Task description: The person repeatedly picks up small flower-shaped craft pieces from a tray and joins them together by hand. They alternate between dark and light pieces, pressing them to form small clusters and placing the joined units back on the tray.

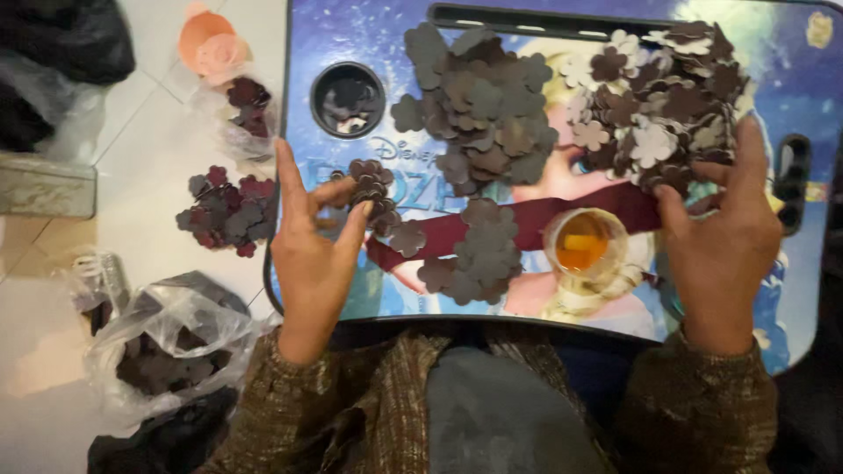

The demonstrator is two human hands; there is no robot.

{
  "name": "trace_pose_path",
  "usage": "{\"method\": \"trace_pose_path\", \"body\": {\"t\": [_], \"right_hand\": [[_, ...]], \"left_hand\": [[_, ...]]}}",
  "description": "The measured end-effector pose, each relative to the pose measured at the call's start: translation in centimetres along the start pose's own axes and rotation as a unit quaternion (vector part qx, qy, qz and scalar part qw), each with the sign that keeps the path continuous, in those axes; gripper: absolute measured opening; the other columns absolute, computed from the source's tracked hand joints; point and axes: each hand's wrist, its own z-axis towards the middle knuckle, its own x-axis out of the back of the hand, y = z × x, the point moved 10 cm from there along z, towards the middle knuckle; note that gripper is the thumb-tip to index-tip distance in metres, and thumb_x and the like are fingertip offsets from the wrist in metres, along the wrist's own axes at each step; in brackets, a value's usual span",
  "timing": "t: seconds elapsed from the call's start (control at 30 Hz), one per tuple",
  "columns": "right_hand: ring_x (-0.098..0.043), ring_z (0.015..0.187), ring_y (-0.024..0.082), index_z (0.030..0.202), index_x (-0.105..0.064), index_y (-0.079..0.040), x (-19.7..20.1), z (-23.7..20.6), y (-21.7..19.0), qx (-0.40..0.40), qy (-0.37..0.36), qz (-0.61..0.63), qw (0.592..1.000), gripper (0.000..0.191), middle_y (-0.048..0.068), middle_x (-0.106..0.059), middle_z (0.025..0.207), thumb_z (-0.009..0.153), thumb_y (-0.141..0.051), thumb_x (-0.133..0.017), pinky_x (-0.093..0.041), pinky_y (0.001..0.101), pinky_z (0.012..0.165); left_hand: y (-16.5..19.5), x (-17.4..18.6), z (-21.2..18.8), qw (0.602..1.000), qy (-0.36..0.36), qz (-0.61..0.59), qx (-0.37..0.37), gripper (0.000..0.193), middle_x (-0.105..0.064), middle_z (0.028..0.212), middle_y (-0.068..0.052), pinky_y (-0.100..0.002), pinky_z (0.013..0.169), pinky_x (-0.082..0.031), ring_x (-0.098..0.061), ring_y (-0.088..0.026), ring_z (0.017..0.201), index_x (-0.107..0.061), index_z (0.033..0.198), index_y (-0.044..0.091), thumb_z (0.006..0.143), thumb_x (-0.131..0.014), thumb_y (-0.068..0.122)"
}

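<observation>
The left hand (309,254) pinches a small stack of brown flower shapes (372,184) between thumb and fingers, near the left edge of the lap tray (369,35). The right hand (722,246) is partly open and rests its fingers on a big pile of flower shapes (667,96) by the tray's right edge. Another pile (479,105) sits in the middle. A small cup of glue (584,241) stands near the front edge. On the floor lies a plastic bag (167,342).
</observation>
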Motion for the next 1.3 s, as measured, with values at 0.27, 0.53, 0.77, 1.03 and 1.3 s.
{"method": "trace_pose_path", "body": {"t": [0.27,0.53,0.77,1.03,1.3], "right_hand": [[-0.068,0.087,0.023,0.153,-0.050,0.001,1.9,-3.6,-9.5,0.099,0.078,-0.129,0.984,0.063,0.011,-0.076,0.105,0.098,0.009,-0.082,-0.052,0.0357,0.080],[-0.068,0.094,0.011,0.161,-0.039,0.004,4.2,-9.7,-7.2,-0.201,0.028,0.313,0.928,0.070,0.011,-0.072,0.108,0.099,0.007,-0.071,-0.052,0.0201,0.086],[-0.067,0.091,0.012,0.159,-0.042,0.003,0.0,-12.6,-6.2,-0.279,-0.084,0.479,0.828,0.078,0.014,-0.072,0.101,0.086,0.012,-0.070,-0.053,0.0225,0.084],[-0.069,0.094,0.012,0.156,-0.038,0.002,-1.1,-11.4,-7.9,-0.104,-0.122,0.427,0.890,0.083,0.009,-0.077,0.102,0.083,0.003,-0.079,-0.051,0.0259,0.087],[-0.055,0.129,0.040,0.119,-0.072,-0.006,-1.3,-8.0,-7.4,0.051,-0.038,0.068,0.996,0.043,0.019,-0.062,0.138,0.081,-0.018,-0.089,-0.044,0.0476,0.111]], "left_hand": [[-1.5,3.4,-4.2,0.958,-0.064,-0.258,0.106,0.068,-0.074,0.120,-0.011,-0.031,0.062,-0.057,-0.072,-0.018,0.088,-0.045,0.154,0.007,0.093,-0.073,0.014],[6.9,-4.9,-9.6,0.863,-0.351,-0.364,0.006,0.051,-0.075,0.125,-0.009,-0.025,0.090,-0.059,-0.070,-0.008,0.106,-0.057,0.148,0.004,0.100,-0.072,0.006],[9.3,-8.6,-10.1,0.867,-0.367,-0.336,-0.009,0.058,-0.073,0.126,-0.008,-0.023,0.087,-0.058,-0.067,-0.008,0.100,-0.057,0.146,0.005,0.092,-0.078,0.009],[4.9,-12.3,-11.3,0.821,-0.389,-0.390,0.151,0.025,-0.074,0.109,-0.003,-0.025,0.084,-0.060,-0.072,-0.009,0.096,-0.072,0.121,-0.001,0.098,-0.069,0.010],[0.2,-11.6,-10.0,0.860,-0.297,-0.387,0.149,0.016,-0.075,0.103,-0.005,-0.022,0.083,-0.056,-0.067,-0.008,0.092,-0.073,0.115,-0.002,0.102,-0.066,0.003]]}}
